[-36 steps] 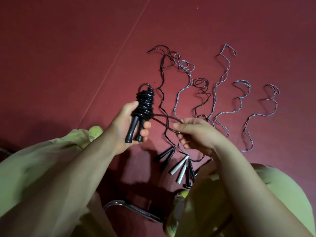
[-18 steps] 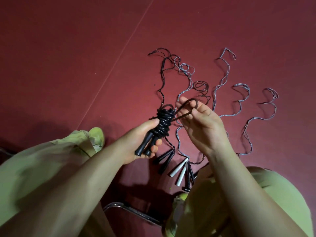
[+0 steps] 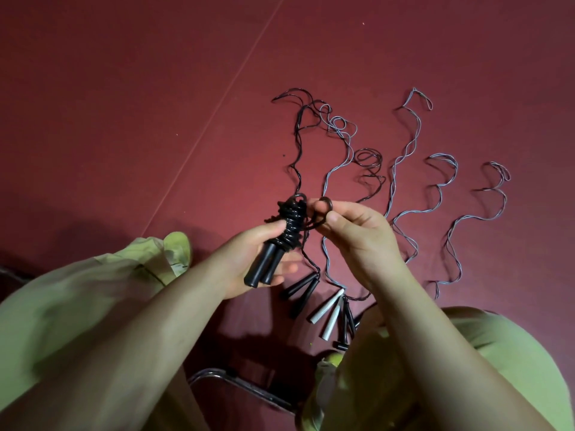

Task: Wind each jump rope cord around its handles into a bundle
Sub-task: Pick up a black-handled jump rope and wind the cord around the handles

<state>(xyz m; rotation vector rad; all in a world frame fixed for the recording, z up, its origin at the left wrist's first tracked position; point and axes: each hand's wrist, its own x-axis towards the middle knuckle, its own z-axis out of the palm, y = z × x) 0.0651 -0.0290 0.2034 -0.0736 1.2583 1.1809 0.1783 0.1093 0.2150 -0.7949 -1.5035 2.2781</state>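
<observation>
two hands at work: left hand (image 3: 249, 259) gripping black plastic handles wrapped in coiled black cord (image 3: 287, 227), right hand (image 3: 357, 234) pinching that cord's loose end loop (image 3: 325, 204) above dark red floor (image 3: 124, 104).

Dim warm light from above; dark shadows on floor (image 3: 124, 88) beneath arms; soft blur, wide-angle edge distortion.

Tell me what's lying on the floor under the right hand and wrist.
Under the right hand, white handles and black handles lie on the red floor with wavy cords. The forearm covers further handles.
</observation>
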